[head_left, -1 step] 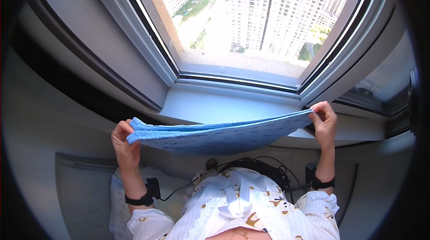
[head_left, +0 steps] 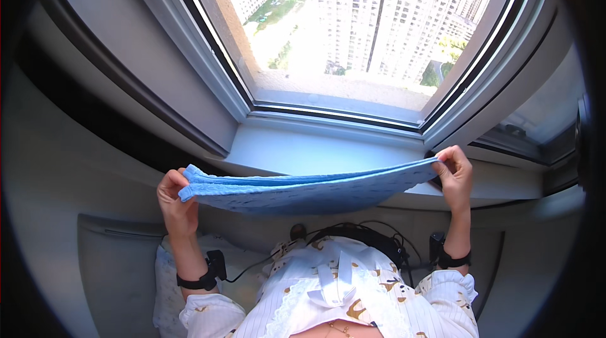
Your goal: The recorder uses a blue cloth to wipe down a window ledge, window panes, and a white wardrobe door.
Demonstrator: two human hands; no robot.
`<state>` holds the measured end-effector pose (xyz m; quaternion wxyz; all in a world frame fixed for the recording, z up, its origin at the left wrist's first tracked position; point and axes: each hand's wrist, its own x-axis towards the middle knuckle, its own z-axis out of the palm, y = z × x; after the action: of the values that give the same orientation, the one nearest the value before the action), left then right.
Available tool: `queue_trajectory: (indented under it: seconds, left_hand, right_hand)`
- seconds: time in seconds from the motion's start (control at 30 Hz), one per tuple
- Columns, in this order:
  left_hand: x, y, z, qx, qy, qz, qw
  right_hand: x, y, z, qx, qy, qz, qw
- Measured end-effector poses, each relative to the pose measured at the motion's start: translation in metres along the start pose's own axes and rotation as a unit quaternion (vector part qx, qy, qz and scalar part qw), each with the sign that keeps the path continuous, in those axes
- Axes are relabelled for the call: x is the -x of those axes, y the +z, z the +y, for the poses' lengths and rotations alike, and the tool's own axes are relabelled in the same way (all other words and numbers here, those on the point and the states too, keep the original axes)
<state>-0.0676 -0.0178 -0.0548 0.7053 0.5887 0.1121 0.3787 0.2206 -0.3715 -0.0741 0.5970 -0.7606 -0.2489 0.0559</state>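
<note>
Two ends of a blue cloth [head_left: 303, 200], seemingly already doubled into layers, are pinched in the fingers of the left hand [head_left: 176, 202] and right hand [head_left: 457, 180], held aloft near the windowsill [head_left: 315, 148], not yet laid down, further folding undeterminable.

Windowsill [head_left: 315, 150], one: pale, smooth, daylit. Seated along its far edge: window frame [head_left: 334, 123], one, pale, dark-lined. Left end: met by grey panel [head_left: 151, 66]. Near edge: partly hidden from here.
</note>
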Motion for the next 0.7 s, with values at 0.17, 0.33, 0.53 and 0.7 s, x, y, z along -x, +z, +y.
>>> queue_trajectory:
  seconds: [0.17, 0.33, 0.53, 0.7]
  left_hand:
    - [0.004, 0.043, 0.004, -0.042, 0.027, -0.005, 0.999]
    - [0.014, 0.116, -0.014, -0.19, -0.016, -0.194, 0.962]
    - [0.015, 0.137, -0.034, -0.198, -0.077, -0.221, 0.952]
    - [0.021, 0.121, -0.044, -0.128, -0.073, -0.262, 0.954]
  right_hand:
    - [0.006, 0.007, 0.022, 0.199, 0.019, -0.11, 0.974]
    - [0.021, 0.073, -0.045, -0.02, -0.128, -0.287, 0.949]
    - [0.031, 0.117, -0.053, 0.016, -0.086, -0.334, 0.938]
    - [0.035, 0.12, -0.052, -0.014, -0.163, -0.31, 0.937]
